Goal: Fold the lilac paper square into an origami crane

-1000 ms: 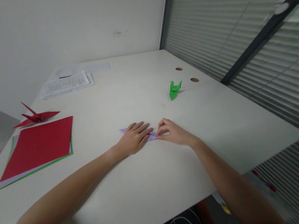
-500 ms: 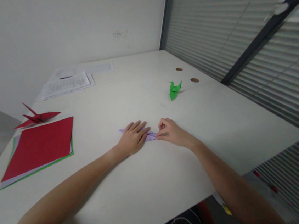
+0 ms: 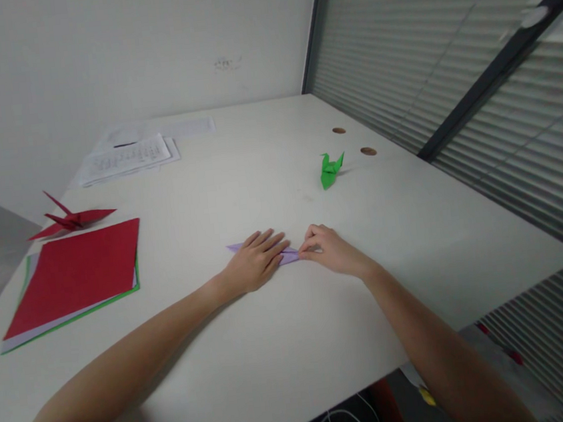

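Observation:
A folded piece of purple origami paper (image 3: 289,257) lies on the white table, narrow and pointed at its left end. Across its middle rests my left hand (image 3: 256,260), flat with the fingers stretched out, covering much of the folds. My right hand (image 3: 328,249) pinches the paper's right tip between thumb and forefinger, the other fingers curled. Beyond my right hand stands a green paper crane (image 3: 330,171). On the far left sits a red paper crane (image 3: 72,221), wings spread.
A stack of coloured square sheets, red (image 3: 74,276) on top, lies at the left. Papers with writing (image 3: 125,160) and a dark pen (image 3: 125,145) are at the back left. Two round holes (image 3: 368,151) pierce the table near the blinds (image 3: 386,59). The table's front edge is close below.
My left hand has slid slightly right over the purple paper. The right hand still pinches the tip, with its fingers a little more closed.

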{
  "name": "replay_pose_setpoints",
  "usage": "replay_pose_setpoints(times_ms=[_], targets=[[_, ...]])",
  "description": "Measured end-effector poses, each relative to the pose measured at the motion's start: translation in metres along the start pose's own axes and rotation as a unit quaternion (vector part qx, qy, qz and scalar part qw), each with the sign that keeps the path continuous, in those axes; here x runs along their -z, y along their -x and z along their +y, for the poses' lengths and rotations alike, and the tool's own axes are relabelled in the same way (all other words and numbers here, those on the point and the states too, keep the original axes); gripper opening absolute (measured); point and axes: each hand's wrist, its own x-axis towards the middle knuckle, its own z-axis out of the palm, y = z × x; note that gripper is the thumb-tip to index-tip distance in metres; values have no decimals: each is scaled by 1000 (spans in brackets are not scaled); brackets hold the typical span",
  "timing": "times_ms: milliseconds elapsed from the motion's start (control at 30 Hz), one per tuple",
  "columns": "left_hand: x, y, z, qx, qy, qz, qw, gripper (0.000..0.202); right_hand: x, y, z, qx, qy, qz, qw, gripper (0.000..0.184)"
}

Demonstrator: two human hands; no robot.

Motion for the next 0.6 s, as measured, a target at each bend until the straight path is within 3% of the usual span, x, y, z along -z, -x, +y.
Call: replay_pose_setpoints(times_ms=[233,600], targets=[[3,1,2,71,-23,18,997,46,5,-1,1,28,-96,43,994,9],[0,1,0,72,-25,20,997,46,3,-5,6,3,-146,14,989,3]])
